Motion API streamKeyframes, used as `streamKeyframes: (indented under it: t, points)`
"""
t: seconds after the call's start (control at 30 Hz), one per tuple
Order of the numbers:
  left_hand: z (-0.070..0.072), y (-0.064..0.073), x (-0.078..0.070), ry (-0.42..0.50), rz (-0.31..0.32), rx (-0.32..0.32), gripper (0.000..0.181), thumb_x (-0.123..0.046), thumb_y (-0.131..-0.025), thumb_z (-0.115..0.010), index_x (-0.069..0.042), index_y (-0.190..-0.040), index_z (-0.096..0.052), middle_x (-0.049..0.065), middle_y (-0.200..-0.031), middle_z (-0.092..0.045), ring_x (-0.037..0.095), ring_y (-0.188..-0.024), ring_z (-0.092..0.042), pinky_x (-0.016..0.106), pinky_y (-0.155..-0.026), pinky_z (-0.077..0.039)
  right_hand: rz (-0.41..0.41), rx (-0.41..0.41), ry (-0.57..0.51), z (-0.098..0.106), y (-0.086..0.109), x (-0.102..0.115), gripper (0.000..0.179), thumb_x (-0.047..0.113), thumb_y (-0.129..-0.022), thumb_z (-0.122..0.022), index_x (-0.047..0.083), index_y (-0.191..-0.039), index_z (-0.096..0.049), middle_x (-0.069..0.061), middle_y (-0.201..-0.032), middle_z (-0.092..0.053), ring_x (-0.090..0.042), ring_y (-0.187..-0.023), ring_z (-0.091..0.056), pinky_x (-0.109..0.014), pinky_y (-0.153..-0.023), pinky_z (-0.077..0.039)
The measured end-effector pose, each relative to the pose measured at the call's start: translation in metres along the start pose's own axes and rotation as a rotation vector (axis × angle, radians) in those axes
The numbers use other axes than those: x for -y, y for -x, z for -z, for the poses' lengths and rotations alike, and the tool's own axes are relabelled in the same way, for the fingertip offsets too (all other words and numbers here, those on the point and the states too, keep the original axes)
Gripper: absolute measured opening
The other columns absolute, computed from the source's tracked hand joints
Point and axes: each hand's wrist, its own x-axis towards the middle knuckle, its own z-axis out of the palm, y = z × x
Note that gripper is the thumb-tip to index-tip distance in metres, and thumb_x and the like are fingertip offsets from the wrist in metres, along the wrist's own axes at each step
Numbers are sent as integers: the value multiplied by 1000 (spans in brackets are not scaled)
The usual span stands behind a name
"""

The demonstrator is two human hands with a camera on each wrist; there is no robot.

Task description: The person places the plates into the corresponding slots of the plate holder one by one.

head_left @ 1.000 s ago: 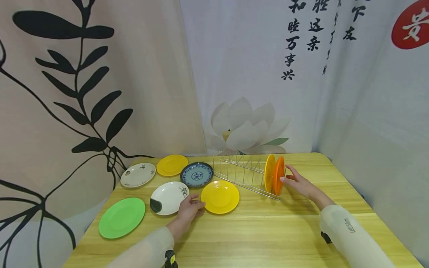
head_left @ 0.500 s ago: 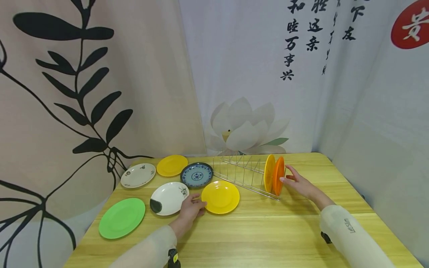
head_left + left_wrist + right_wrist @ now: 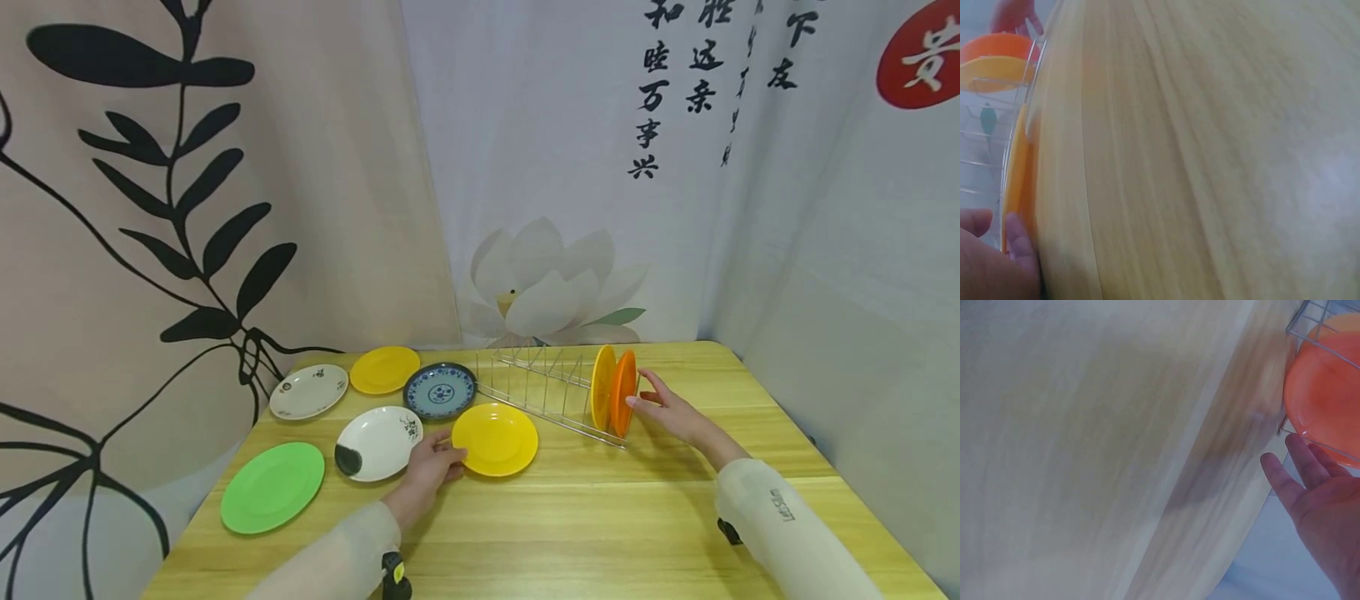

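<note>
My left hand [image 3: 431, 471] pinches the left rim of a yellow plate [image 3: 495, 439] in the head view. In the left wrist view that plate [image 3: 1017, 165] appears edge-on, a finger and the thumb on either side of its rim. My right hand [image 3: 671, 408] is at the right end of a wire dish rack [image 3: 551, 407], fingers loosely extended beside an orange plate [image 3: 623, 393]. In the right wrist view the fingertips [image 3: 1293, 442] lie at the rack's end wire; firm contact cannot be told. Another yellow plate [image 3: 603, 388] stands upright in the rack beside the orange one.
Left on the wooden table [image 3: 570, 533] lie a green plate [image 3: 273, 487], a white plate with a dark patch [image 3: 382, 442], a white patterned plate [image 3: 309, 392], a further yellow plate [image 3: 385, 370] and a blue patterned plate [image 3: 440, 390]. Curtains [image 3: 352, 167] hang behind.
My left hand has shifted slightly to the right, and the yellow plate at its fingers has moved slightly right and up in view. The right hand looks unmoved.
</note>
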Motion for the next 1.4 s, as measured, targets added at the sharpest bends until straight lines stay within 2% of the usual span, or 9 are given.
streamKeyframes:
  t: [0.23,0.4,0.67,0.77,1.03,1.3,1.4]
  points:
    - [-4,-2,-1,4,-31,43,54,4,-88,-66,13,-138,-46,24,-115,-63,14,-77,-63,27,-71,-58,-7,9,-6,1,1,1,87,50,-101,-50,12,-160,1,-39,-151,-27,-54,-136,-32,-68,-106,-31]
    - [-5,-1,-2,-18,-36,37,52,6,-88,-65,16,-136,-46,28,-123,-62,14,-78,-63,27,-72,-58,-4,12,-6,1,1,1,87,51,-101,-49,13,-160,2,-39,-150,-27,-56,-135,-32,-69,-106,-31]
    - [-2,0,-6,16,-11,10,58,9,-86,-63,11,-140,-45,22,-111,-62,16,-71,-62,27,-66,-58,-11,13,-2,0,0,1,86,51,-101,-49,13,-160,2,-39,-150,-27,-56,-134,-33,-69,-106,-32]
    - [0,0,-8,30,-2,7,59,9,-85,-62,9,-141,-46,21,-111,-59,17,-74,-64,29,-68,-59,-10,14,2,0,1,1,86,51,-101,-49,13,-160,2,-39,-150,-27,-56,-134,-33,-69,-106,-31]
    - [5,4,-12,52,-13,36,57,8,-86,-61,7,-141,-46,24,-119,-56,20,-82,-66,33,-71,-60,-22,15,8,1,2,3,86,51,-101,-49,13,-160,1,-38,-151,-26,-55,-135,-32,-69,-106,-30]
    - [6,7,-15,56,0,79,58,8,-87,-59,3,-141,-39,31,-138,-50,28,-90,-69,37,-76,-60,-20,18,6,1,2,3,86,52,-101,-49,13,-160,0,-38,-151,-27,-56,-136,-30,-70,-106,-29]
    - [7,8,-17,67,-4,90,60,8,-87,-58,1,-142,-37,31,-137,-50,29,-91,-69,37,-76,-60,-13,18,3,1,2,3,86,52,-100,-49,13,-160,-1,-38,-150,-27,-56,-136,-30,-70,-106,-30]
